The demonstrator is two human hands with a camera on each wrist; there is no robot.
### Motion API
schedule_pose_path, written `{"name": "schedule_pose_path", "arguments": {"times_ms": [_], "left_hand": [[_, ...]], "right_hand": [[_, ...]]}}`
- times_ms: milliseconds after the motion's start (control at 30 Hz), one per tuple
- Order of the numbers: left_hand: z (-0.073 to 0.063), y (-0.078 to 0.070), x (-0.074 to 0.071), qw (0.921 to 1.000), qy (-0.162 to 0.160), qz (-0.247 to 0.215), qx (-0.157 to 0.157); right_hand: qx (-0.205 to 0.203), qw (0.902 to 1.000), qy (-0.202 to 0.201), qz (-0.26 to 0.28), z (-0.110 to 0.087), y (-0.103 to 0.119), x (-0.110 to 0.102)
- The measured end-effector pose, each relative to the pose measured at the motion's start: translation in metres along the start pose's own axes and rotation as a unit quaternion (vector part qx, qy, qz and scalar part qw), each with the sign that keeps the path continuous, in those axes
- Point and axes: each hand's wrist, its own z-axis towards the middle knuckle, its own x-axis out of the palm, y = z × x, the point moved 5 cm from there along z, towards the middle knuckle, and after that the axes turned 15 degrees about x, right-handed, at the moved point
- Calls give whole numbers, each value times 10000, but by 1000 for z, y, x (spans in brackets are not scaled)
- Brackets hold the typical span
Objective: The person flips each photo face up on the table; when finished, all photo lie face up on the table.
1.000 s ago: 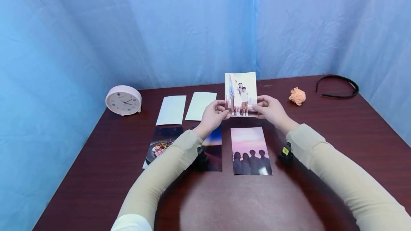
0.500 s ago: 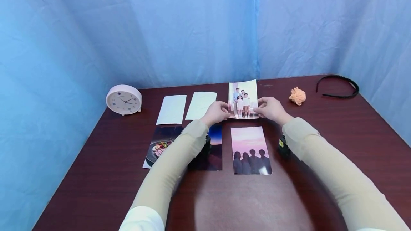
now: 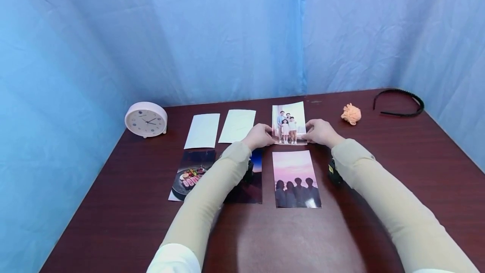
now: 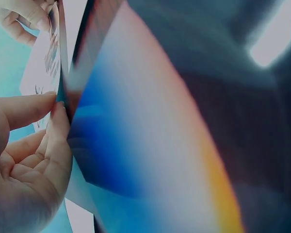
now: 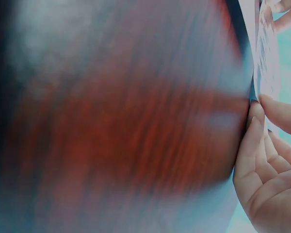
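Between both hands is a family photo (image 3: 289,123), pinched at its lower corners just behind the sunset photo (image 3: 296,178). My left hand (image 3: 259,135) pinches the left edge; in the left wrist view, thumb and forefinger of that hand (image 4: 34,150) meet on the print. The right edge is pinched by my right hand (image 3: 321,132), seen in the right wrist view as a hand (image 5: 274,165) with its thumb on the picture side. Low over the table, the photo leans a little; whether its lower edge touches the wood I cannot tell.
Two white cards (image 3: 202,130) lie face down at left of the photo. In front are a food photo (image 3: 191,176) and a dark blue photo (image 3: 255,184), partly under my left arm. A clock (image 3: 146,119), an orange pouf (image 3: 351,113) and a black headband (image 3: 401,114) stand around.
Both hands have lowered the family photo toward the table and shifted it slightly right. It has tilted back from a more upright pose. The other things stay put.
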Motion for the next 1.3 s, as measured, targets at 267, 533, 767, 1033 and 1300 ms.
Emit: {"name": "schedule_pose_path", "arguments": {"times_ms": [267,533,767,1033,1300], "left_hand": [[0,3,1,9998,30,-11,-219],[-2,3,1,9996,38,25,-270],[-2,1,-1,9999,-74,32,-107],[-4,-2,-2,9994,-18,-333,-14],[-8,-3,-25,9993,-269,140,212]], "right_hand": [[179,9997,-39,141,0,-1,0],[284,9992,11,267,2,-2,0],[361,9987,-37,369,1,-2,-2],[259,9975,-177,639,2,-6,-9],[41,9971,-330,680,-4,8,-18]]}}
